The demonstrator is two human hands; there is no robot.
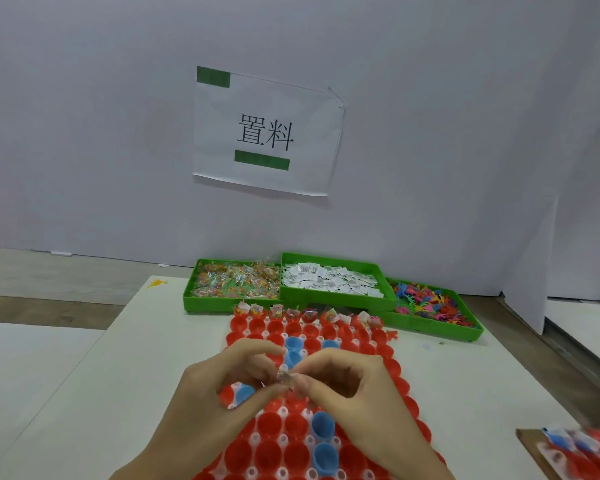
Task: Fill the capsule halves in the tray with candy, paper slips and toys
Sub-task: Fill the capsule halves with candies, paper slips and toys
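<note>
Above the middle of the tray (400, 372), a small candy packet (286, 375) is pinched between the left hand (219, 386) and right hand (354, 386) fingers. Empty capsule halves (274, 424) lie directly beneath (either hand equally near); only the far row is judged filled.

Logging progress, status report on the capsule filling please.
Both hands pinch one small packet above tray. Only far row filled. Nothing obstructing.

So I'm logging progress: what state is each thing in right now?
Far row of capsule halves: filled.
Other capsule halves: empty.
Candy bin: full.
Slip bin: full.
Toy bin: stocked.
Both hands, left and right: pinching a small packet.
</note>
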